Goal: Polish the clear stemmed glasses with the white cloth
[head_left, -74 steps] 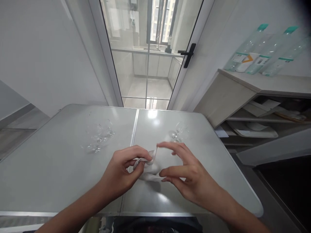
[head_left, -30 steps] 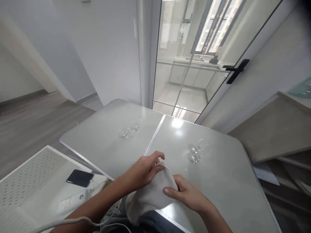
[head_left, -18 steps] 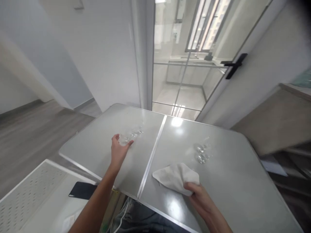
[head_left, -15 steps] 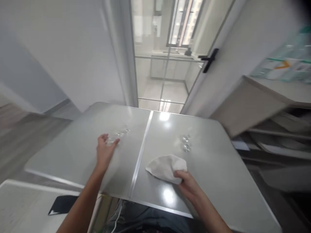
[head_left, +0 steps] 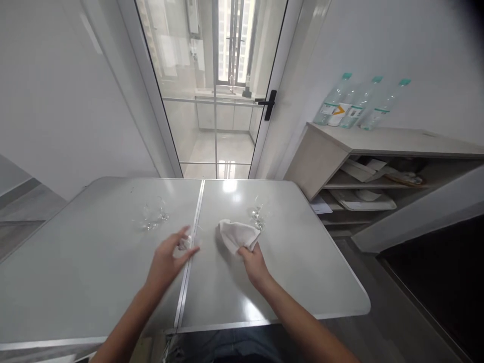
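My left hand (head_left: 170, 254) is over the table's seam, with thumb and fingers curved around a small clear glass (head_left: 185, 243). The glass is see-through and partly blurred, so its exact shape is hard to read. Bunched in my right hand (head_left: 255, 262) is a white cloth (head_left: 236, 234), pinched at its lower right edge and hanging just above the table. Other clear glasses (head_left: 150, 223) stand to the left, beyond my left hand. Another group of clear glasses (head_left: 257, 217) stands just behind the cloth.
The pale glossy table (head_left: 94, 267) has a metal strip across its middle. A glass door (head_left: 215, 126) with a black handle (head_left: 269, 105) is beyond it. On the right, a wooden shelf unit (head_left: 325, 156) bears several clear plastic bottles (head_left: 353, 108) with green caps.
My left hand has lifted a glass from the left group and brought it right, toward the middle. The cloth in my right hand has been raised and shifted. The view has turned right.
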The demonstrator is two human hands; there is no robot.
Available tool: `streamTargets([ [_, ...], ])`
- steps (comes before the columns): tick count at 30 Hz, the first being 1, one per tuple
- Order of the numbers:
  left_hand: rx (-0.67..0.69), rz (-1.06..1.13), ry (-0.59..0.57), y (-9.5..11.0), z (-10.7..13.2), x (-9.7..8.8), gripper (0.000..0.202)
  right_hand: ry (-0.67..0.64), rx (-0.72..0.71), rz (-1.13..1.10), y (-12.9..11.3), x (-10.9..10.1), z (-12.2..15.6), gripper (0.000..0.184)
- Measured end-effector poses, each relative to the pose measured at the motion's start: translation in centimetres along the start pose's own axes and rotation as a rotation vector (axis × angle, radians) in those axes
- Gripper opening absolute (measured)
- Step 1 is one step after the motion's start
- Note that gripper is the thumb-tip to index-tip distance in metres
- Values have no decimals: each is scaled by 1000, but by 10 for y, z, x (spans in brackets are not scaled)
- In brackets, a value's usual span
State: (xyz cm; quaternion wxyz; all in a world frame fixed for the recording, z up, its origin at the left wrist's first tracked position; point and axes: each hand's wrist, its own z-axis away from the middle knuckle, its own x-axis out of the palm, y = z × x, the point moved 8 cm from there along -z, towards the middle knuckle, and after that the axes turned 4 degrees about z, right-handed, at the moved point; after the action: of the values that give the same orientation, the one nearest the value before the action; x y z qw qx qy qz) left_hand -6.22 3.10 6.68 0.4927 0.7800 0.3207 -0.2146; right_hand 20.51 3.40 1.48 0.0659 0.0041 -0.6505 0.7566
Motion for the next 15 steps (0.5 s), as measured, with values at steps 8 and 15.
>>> streamTargets([
  [8,399,-220,-146,72,60,37,54,-563,-504,522,-17,27,71,101],
  [15,678,-248,-318,93,56,69,60,-678,-111,286,-8,19,57,82],
])
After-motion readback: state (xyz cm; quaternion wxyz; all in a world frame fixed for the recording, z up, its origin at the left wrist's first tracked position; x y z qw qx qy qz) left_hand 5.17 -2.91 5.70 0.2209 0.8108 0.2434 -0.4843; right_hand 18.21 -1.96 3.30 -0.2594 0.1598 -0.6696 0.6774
